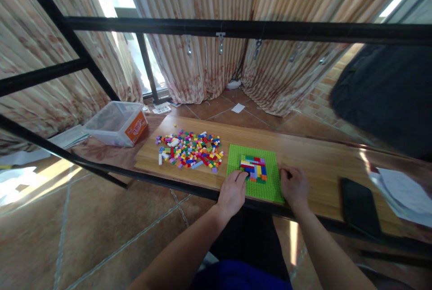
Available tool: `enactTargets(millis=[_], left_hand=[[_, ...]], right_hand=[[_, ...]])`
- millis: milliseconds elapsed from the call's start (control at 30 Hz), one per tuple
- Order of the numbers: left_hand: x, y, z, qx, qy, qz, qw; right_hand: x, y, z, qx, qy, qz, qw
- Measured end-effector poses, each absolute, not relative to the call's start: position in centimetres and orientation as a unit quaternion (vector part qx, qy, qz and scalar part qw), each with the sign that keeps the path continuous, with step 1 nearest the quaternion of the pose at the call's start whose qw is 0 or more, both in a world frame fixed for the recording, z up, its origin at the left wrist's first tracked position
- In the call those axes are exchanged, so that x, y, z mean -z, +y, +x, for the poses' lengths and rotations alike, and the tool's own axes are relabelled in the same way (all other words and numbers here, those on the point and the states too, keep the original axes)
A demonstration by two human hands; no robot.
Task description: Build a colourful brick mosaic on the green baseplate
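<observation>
A green baseplate point(234, 157) lies at the table's front edge, bearing a low, roughly square build of multicoloured toy bricks point(259, 170). My left hand point(233, 191) is at the build's near left corner, thumb and fingers closed around a dark blue brick point(247, 171), whose outline is partly covered by the fingertips. At the baseplate's right edge rests my right hand point(294, 186), with fingers curled together. Its palm side is hidden, so anything inside it does not show. Left of the baseplate spreads a pile of loose toy bricks point(192, 149) in many colours.
The wooden table point(313, 164) has a black frame, and a black bar point(202, 25) crosses beyond it. A clear plastic box point(116, 123) with an orange label stands left. A dark phone point(360, 206) and papers point(403, 191) lie right. Curtains point(202, 65) hang behind.
</observation>
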State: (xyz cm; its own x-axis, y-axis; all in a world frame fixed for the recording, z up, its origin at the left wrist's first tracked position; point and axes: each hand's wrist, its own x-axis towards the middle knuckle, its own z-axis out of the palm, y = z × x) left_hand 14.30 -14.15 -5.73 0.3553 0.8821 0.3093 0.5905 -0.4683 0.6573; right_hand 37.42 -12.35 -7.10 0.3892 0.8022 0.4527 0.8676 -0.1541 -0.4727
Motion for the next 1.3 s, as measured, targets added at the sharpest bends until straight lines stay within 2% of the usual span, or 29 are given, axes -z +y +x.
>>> enactTargets(millis=[433, 1100, 1300], left_hand=[[4.7, -13.8, 14.2, -0.300, 0.467, 0.796, 0.242], [3.6, -13.1, 14.7, -0.199, 0.474, 0.835, 0.195], [3.6, -13.4, 14.3, -0.208, 0.459, 0.839, 0.203]], right_hand=[[7.2, -12.3, 37.5, 0.041, -0.548, -0.760, 0.347], [7.3, -12.3, 37.5, 0.038, -0.551, -0.755, 0.353], [7.3, -12.3, 37.6, 0.044, -0.552, -0.765, 0.329]])
